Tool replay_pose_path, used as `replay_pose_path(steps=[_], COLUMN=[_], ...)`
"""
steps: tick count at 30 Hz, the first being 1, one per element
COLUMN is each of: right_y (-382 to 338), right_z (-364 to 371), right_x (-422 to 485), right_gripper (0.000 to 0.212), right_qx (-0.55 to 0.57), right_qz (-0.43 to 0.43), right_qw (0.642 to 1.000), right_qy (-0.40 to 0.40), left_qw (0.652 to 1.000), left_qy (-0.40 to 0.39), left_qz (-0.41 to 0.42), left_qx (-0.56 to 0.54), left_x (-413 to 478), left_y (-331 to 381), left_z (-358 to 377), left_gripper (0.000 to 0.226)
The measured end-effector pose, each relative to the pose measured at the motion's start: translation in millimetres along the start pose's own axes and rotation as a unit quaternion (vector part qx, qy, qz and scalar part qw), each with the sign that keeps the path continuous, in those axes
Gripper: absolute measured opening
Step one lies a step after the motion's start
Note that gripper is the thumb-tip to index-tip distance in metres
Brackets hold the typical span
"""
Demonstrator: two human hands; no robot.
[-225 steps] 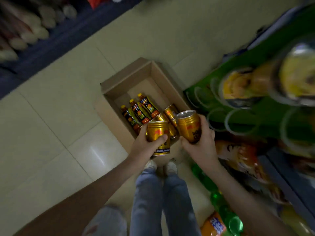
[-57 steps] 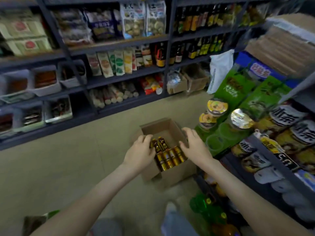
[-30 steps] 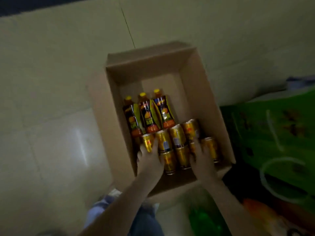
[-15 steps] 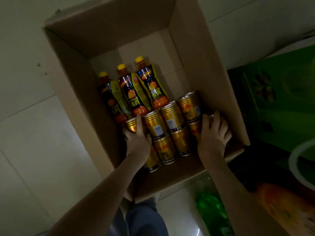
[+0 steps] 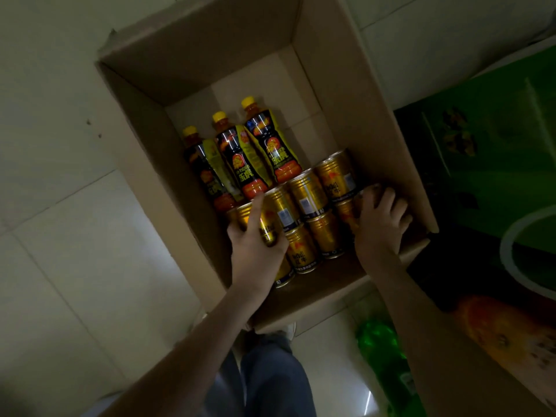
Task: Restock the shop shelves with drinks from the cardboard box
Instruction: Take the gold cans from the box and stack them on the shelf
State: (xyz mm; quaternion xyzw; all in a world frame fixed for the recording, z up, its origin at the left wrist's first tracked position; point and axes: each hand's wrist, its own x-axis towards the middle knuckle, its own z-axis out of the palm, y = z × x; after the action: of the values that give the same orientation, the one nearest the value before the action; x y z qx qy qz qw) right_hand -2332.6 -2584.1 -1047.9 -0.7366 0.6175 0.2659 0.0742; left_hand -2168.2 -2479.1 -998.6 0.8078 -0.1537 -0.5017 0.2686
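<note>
Bare forearms (image 5: 192, 347), blue-grey jeans (image 5: 270, 383)

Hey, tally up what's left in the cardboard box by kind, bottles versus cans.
yellow-capped bottles: 3
gold cans: 9, counting one mostly hidden under the right hand
Total: 12

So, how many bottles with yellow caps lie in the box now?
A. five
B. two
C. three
C: three bottles with yellow caps lie side by side in the box, on the far side of the gold cans.
</note>
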Motion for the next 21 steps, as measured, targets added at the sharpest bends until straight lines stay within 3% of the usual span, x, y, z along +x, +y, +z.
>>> replay_pose_path(steps=[4, 7, 11, 16, 21], right_y=[-18, -31, -18, 34, 80], right_z=[-34, -93, -199, -342, -437], right_x=[-38, -80, -153, -270, -380], right_gripper=[0.084, 0.077, 0.075, 0.073, 0.074], right_qx=[0.098, 0.290, 0.543, 0.712, 0.783], right_qz=[-0.091, -0.058, 0.026, 0.020, 0.009], right_qw=[0.990, 0.955, 0.839, 0.700, 0.620], right_qy=[0.037, 0.041, 0.041, -0.044, -0.052], left_qw=[0.999, 0.995, 0.986, 0.949, 0.900], left_qy=[-0.026, -0.044, -0.108, -0.260, -0.373], left_qz=[0.007, 0.006, 0.056, 0.110, 0.203], left_qx=[-0.046, -0.088, -0.117, -0.139, -0.099], left_x=[-26, -51, -111, -222, -338], left_y=[24, 51, 111, 201, 288], left_z=[-30, -67, -133, -213, -264], left_gripper=[0.078, 0.078, 0.078, 0.079, 0.075])
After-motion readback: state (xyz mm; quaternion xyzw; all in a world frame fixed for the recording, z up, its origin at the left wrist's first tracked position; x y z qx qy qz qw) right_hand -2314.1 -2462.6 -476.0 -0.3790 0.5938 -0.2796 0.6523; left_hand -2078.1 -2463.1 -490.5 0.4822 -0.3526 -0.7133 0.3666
